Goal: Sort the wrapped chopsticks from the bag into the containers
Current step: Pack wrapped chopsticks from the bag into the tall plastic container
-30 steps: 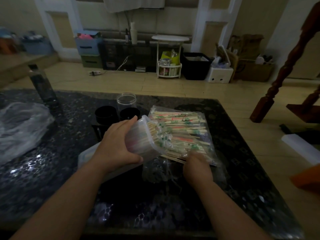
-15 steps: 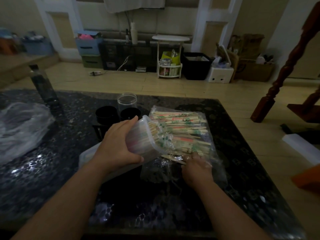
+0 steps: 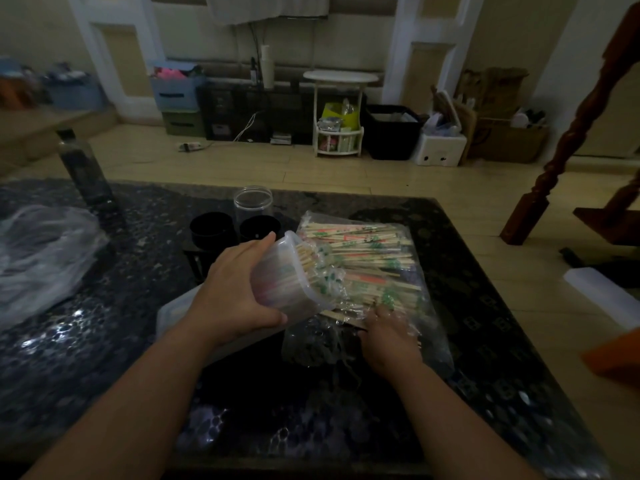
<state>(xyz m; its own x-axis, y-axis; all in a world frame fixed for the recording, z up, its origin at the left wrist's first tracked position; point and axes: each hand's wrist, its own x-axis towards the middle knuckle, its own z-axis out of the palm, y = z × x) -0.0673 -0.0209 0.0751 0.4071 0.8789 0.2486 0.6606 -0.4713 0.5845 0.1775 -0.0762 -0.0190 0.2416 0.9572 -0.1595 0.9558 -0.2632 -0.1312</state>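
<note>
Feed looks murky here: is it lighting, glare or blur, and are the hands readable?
Head view: dim overall, table near-black with small glints; wide lens bends the edges; clear bag film veils the right hand, fingers unreadable; left hand gripping the container reads clearly.

Bag (image 3: pixel 398 244) right of container (image 3: pixel 277 278); jar (image 3: pixel 252 200) seemingly behind.

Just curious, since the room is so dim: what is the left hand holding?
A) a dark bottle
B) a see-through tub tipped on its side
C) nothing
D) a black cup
B: the left hand grips a see-through tub tipped toward the bag, with chopsticks showing at its mouth.
</note>
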